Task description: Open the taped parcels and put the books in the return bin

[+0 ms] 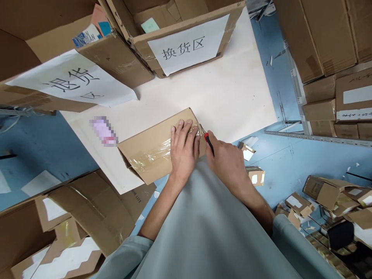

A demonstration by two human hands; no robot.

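A taped cardboard box (151,149) lies at the near edge of the white tabletop. My left hand (185,149) rests on its top with the fingers stretched out, pressing over the clear tape (158,151). In my closed right hand (228,161) is a utility knife with a red and black handle (207,138). It points at the box's right end, where the tape looks crumpled. The blade itself is too small to make out. The left end of the box shows a dark gap under its edge.
On the white table (232,93) stand two open cartons with paper signs, one at left (78,83) and one at the back (188,48). A blurred pink item (104,131) lies left of the box. Cartons surround the table, on shelving (319,137) and the blue floor (279,162).
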